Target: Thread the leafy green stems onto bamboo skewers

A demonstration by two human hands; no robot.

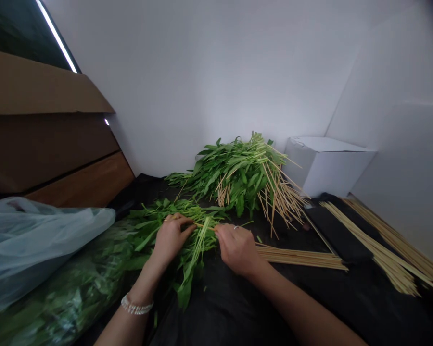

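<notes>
Both hands meet at a small bunch of leafy green stems (pixel 202 238) in the middle of the view. My left hand (pixel 173 238) is closed, thumb and fingers pinching one end of a thin bamboo skewer (pixel 202 225) that runs crosswise at the stems. On the other side, my right hand (pixel 237 247) is closed around the skewer's other end; its fingertips are partly hidden. Leaves of the bunch hang down toward me. More loose greens (pixel 147 226) lie under and beyond my left hand.
A heap of greens on skewers (pixel 238 173) lies against the wall. Bare skewers (pixel 303 257) lie right of my right hand, with more sticks (pixel 375 245) farther right by a black case (pixel 339 233). A white box (pixel 324 166) stands behind. Bagged greens (pixel 68 288) fill the left.
</notes>
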